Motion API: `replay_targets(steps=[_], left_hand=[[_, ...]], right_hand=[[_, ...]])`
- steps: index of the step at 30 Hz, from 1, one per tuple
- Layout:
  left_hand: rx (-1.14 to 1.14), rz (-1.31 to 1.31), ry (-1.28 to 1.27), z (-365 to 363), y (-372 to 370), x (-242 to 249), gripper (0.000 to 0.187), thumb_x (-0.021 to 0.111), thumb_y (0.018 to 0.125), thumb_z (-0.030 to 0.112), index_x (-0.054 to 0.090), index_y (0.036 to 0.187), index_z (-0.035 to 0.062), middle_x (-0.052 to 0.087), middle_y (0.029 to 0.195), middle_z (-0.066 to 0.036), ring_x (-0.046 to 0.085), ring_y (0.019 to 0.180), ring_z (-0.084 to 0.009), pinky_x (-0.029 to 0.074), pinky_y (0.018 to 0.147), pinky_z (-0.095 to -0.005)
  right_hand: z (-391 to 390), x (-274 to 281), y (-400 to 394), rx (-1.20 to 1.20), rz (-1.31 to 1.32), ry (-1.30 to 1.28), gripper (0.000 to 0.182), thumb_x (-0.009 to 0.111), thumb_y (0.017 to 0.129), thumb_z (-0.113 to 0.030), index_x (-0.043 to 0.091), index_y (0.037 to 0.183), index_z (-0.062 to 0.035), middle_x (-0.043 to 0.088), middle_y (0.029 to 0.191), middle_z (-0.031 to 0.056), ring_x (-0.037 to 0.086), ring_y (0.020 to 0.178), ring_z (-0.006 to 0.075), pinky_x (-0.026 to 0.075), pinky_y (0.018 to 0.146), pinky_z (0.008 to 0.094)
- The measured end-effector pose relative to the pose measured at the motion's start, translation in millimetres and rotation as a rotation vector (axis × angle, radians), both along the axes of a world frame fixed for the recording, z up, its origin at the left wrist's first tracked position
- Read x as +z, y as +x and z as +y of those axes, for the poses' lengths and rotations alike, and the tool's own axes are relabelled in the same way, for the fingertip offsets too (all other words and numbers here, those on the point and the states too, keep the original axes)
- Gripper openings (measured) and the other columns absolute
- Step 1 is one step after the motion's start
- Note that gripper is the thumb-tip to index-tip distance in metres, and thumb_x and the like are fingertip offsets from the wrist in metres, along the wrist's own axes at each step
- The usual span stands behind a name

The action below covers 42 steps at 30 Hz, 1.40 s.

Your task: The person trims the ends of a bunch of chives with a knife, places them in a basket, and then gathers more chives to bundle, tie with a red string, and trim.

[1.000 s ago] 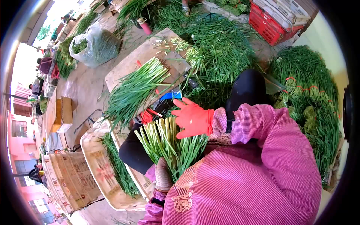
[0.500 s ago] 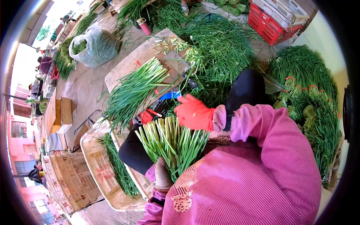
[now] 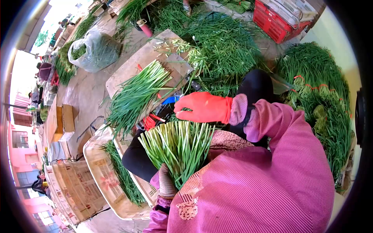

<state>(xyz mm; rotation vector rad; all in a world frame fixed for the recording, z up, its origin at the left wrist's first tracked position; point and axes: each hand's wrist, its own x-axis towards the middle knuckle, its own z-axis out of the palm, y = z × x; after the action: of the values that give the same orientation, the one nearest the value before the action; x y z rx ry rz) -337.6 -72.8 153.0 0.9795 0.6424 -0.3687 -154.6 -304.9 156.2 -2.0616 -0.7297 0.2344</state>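
My left hand [image 3: 167, 181], in a pale wrapped glove, grips a bunch of green stalks [image 3: 176, 149] on my lap, cut ends fanned upward. Just above those ends, my right hand [image 3: 204, 107] in a red-orange glove is held with its fingers curved and thumb apart; I see nothing in it. Beyond, a loose bundle of green stalks [image 3: 140, 95] lies across a wooden board [image 3: 120, 75]. A metal blade [image 3: 179, 64] rests on the board near trimmed pieces. Red ties [image 3: 149, 122] lie by the board's near edge.
A white crate [image 3: 99, 167] with greens stands at my left. Heaped greens [image 3: 225, 50] lie beyond the board, and tied bundles [image 3: 318, 89] at the right. Further off are a red crate [image 3: 272, 23], a pink bottle [image 3: 145, 28] and a filled plastic bag [image 3: 97, 52].
My right hand has risen slightly off the stalk ends, its thumb now spread from the fingers. The left hand still grips the bunch. The view has shifted a little.
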Motion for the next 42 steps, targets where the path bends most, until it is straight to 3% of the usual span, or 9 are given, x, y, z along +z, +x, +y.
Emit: replay_targets(steps=[8, 9, 12, 13, 16, 22, 24, 32, 42], left_hand=[[-0.010, -0.004, 0.071, 5.8, -0.5, -8.7, 0.056, 0.059, 0.092, 0.044, 0.055, 0.131, 0.0050, 0.065, 0.120, -0.008, 0.064, 0.105, -0.0238, 0.053, 0.092, -0.0371], [-0.012, -0.002, 0.068, 6.3, -0.9, -11.0, 0.056, 0.059, 0.092, 0.044, 0.055, 0.131, 0.0050, 0.065, 0.120, -0.008, 0.064, 0.105, -0.0238, 0.053, 0.092, -0.0371], [0.007, -0.009, 0.017, 6.5, -2.6, -14.6, 0.056, 0.059, 0.092, 0.045, 0.055, 0.131, 0.0048, 0.065, 0.119, -0.008, 0.064, 0.105, -0.0235, 0.052, 0.092, -0.0368], [-0.007, -0.003, 0.010, 6.5, -2.3, -13.6, 0.056, 0.059, 0.092, 0.045, 0.055, 0.131, 0.0047, 0.065, 0.120, -0.008, 0.064, 0.105, -0.0236, 0.052, 0.092, -0.0368], [-0.044, 0.006, 0.009, 11.7, -1.0, -25.4, 0.056, 0.058, 0.092, 0.046, 0.056, 0.130, 0.0046, 0.065, 0.120, -0.009, 0.064, 0.105, -0.0239, 0.052, 0.093, -0.0373], [-0.007, 0.046, -0.057, 5.5, -4.9, -21.0, 0.058, 0.060, 0.090, 0.048, 0.056, 0.131, 0.0058, 0.065, 0.122, -0.009, 0.063, 0.106, -0.0261, 0.052, 0.094, -0.0406], [-0.030, 0.045, -0.037, 6.8, -4.7, -22.0, 0.059, 0.061, 0.090, 0.049, 0.056, 0.131, 0.0062, 0.064, 0.122, -0.009, 0.063, 0.107, -0.0262, 0.051, 0.094, -0.0413], [0.001, 0.022, -0.047, 3.1, -7.4, -24.4, 0.059, 0.061, 0.090, 0.048, 0.056, 0.130, 0.0049, 0.064, 0.122, -0.009, 0.062, 0.108, -0.0253, 0.050, 0.095, -0.0398], [-0.017, 0.043, 0.002, 8.0, -5.7, -37.2, 0.038, 0.052, 0.095, 0.033, 0.064, 0.116, 0.0041, 0.068, 0.107, -0.006, 0.063, 0.096, -0.0172, 0.049, 0.086, -0.0323]], right_hand=[[-12.0, -4.2, -16.8, -0.017, -0.043, -0.120, 0.059, 0.052, 0.093, -0.058, 0.065, 0.070, -0.0054, 0.061, 0.066, 0.0165, 0.061, 0.065, 0.0383, 0.046, 0.060, 0.0483], [-15.8, -0.3, -19.2, -0.067, -0.123, -0.107, 0.035, 0.060, 0.094, -0.038, 0.066, 0.089, -0.0045, 0.057, 0.073, 0.0128, 0.062, 0.077, 0.0330, 0.051, 0.075, 0.0408], [-25.2, 17.3, -27.3, -0.069, -0.330, -0.108, 0.029, 0.061, 0.093, -0.031, 0.066, 0.085, -0.0041, 0.059, 0.079, 0.0117, 0.063, 0.082, 0.0337, 0.051, 0.088, 0.0397], [-30.4, 34.3, -25.6, 0.141, -0.065, -0.466, 0.025, 0.061, 0.091, -0.030, 0.070, 0.083, -0.0071, 0.066, 0.104, 0.0117, 0.060, 0.109, 0.0367, 0.044, 0.102, 0.0450], [-40.3, -7.0, -50.5, 0.088, -0.339, -0.326, 0.023, 0.060, 0.089, -0.030, 0.074, 0.085, -0.0124, 0.060, 0.130, 0.0127, 0.040, 0.135, 0.0442, 0.031, 0.113, 0.0520], [-36.2, -30.4, -58.4, 0.113, -0.305, -0.243, 0.029, 0.059, 0.081, -0.039, 0.077, 0.081, -0.0154, 0.056, 0.132, 0.0169, 0.031, 0.136, 0.0490, 0.029, 0.108, 0.0584], [-38.7, -18.2, -53.2, 0.185, -0.146, -0.536, 0.032, 0.061, 0.085, -0.039, 0.075, 0.084, -0.0103, 0.049, 0.142, 0.0206, 0.023, 0.142, 0.0497, 0.018, 0.115, 0.0608], [-40.4, -15.7, -49.8, 0.279, -0.001, -0.584, 0.050, 0.061, 0.084, -0.056, 0.076, 0.083, -0.0080, 0.052, 0.138, 0.0214, 0.024, 0.141, 0.0505, 0.019, 0.114, 0.0626], [-38.3, -22.8, -43.4, 0.392, 0.316, -0.435, 0.027, 0.060, 0.087, -0.043, 0.075, 0.094, -0.0212, 0.047, 0.146, 0.0144, 0.018, 0.145, 0.0464, 0.017, 0.114, 0.0610]])
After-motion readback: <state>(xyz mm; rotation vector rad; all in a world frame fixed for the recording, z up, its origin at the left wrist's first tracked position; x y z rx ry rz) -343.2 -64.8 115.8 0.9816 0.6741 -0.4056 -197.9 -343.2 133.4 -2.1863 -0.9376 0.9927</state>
